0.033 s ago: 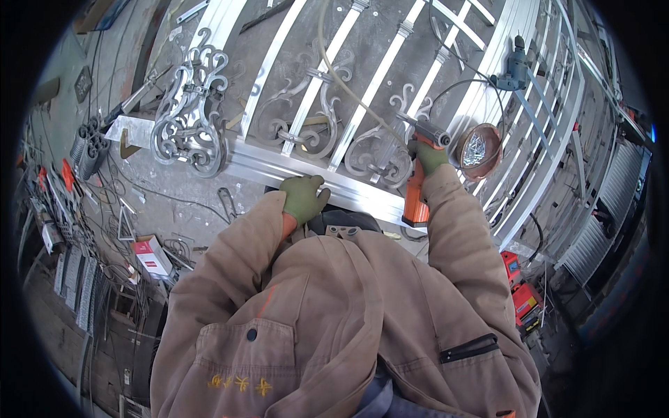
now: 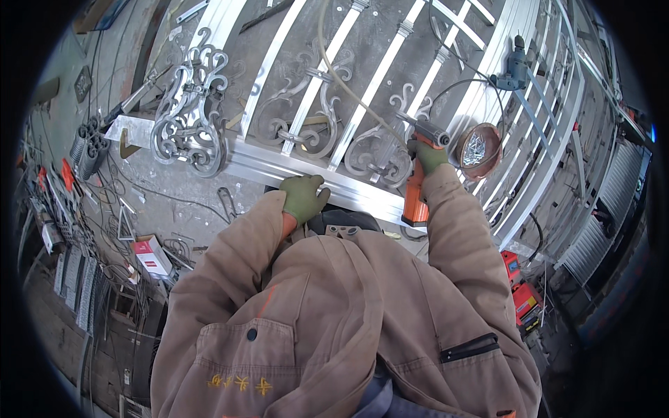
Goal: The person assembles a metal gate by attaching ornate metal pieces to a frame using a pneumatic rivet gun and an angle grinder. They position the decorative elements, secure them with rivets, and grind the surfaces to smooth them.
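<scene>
My right hand (image 2: pixel 430 156), in a green glove, is closed around an orange and grey rivet gun (image 2: pixel 414 202) whose grey head lies near the right scrollwork. The gun's orange base hangs over the near edge of a shiny metal rail (image 2: pixel 362 192). My left hand (image 2: pixel 304 198), also gloved in green, rests at that rail's near edge with its fingers bent over it. Beyond the rail, metal bars (image 2: pixel 300 118) run away from me, with curled ornaments (image 2: pixel 378 157) between them. To the left, another silver scroll ornament (image 2: pixel 189 129) lies over the frame.
Right of the gun sits a brown bowl (image 2: pixel 490 148) of small silver pieces, with a blue-green drill (image 2: pixel 514 70) farther back. A pale hose (image 2: pixel 341 78) crosses the frame. Tools and cables litter the left side, near a red-and-white box (image 2: pixel 151 255).
</scene>
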### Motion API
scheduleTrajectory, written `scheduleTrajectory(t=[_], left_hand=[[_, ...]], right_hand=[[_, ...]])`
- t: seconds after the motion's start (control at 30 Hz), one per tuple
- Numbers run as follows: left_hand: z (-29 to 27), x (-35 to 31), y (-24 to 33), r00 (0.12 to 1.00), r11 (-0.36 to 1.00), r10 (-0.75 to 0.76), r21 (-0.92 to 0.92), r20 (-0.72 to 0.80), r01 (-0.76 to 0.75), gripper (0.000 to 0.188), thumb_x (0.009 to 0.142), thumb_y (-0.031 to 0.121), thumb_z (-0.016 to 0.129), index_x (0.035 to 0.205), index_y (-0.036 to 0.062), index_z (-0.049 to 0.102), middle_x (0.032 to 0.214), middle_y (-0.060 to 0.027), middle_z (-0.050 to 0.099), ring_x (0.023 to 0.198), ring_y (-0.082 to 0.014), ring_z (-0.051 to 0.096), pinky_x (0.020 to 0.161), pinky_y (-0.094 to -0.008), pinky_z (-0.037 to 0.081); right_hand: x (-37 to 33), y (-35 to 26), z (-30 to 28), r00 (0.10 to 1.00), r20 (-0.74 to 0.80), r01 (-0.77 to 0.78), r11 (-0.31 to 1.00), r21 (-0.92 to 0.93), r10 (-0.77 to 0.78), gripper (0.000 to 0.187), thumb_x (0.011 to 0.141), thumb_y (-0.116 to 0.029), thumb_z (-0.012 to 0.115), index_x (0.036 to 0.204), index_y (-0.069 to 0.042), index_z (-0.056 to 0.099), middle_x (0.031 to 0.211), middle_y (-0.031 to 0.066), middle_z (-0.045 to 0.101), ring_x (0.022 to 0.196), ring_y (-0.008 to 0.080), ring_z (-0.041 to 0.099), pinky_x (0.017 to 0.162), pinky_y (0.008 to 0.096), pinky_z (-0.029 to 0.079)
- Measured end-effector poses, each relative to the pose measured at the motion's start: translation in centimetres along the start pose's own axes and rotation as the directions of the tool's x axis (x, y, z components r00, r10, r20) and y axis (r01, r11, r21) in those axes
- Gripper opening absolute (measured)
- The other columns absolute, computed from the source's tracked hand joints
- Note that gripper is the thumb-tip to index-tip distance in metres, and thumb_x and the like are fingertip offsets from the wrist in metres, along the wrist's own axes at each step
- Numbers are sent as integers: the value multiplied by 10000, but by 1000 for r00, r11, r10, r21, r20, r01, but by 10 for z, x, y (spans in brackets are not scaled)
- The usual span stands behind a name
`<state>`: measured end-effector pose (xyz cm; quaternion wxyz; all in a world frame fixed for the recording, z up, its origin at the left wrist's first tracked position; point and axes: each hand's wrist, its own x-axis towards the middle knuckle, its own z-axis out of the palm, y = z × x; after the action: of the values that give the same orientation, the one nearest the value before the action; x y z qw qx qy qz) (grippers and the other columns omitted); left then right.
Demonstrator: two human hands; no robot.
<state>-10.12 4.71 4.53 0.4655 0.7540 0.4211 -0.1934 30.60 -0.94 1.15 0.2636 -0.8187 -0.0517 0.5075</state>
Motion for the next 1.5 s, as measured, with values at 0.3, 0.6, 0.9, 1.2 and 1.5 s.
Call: scheduleTrajectory(t=[0.3,0.6,0.9,1.2,1.5], left_hand=[[8,-6,0,998,999,31,-6,-51,-32,463,1059,476,705,1280,98,855,1162,-193,873,1102,-412,826,1019,-545,627],[-10,-13,-1,998,999,18,-37,-63,-20,435,1067,461,700,1255,95,842,1139,-204,868,1101,-425,818,1009,-558,624],[-17,-20,-8,996,999,35,-20,-88,-37,486,1065,475,696,1327,91,838,1194,-187,873,1127,-411,826,1034,-545,628],[-16,-26,-2,994,998,52,-37,-100,-55,501,1061,482,699,1327,82,843,1169,-185,874,1091,-406,831,1023,-545,627],[-51,-7,44,986,866,23,-490,-165,-102,489,1056,483,736,1226,40,851,1159,-165,867,1073,-381,813,957,-487,610]], right_hand=[[-5,2,17,994,-112,-3,1000,-22,1,409,908,-120,836,1303,-38,768,1001,88,773,764,212,750,700,386,599],[-7,-1,14,998,-69,9,999,36,-6,351,936,-87,825,1268,-2,749,966,97,755,724,222,745,644,380,583],[-126,-116,-27,986,-27,162,935,316,-163,433,944,-51,883,1361,-61,769,1207,100,868,943,229,818,780,401,651],[-145,-142,-35,991,7,129,952,277,-136,434,948,-19,857,1372,-40,768,1225,121,868,997,244,840,804,400,663],[-169,-137,-22,979,81,159,945,286,-189,445,946,-36,838,1384,-11,762,1245,151,858,1042,257,835,804,383,662]])
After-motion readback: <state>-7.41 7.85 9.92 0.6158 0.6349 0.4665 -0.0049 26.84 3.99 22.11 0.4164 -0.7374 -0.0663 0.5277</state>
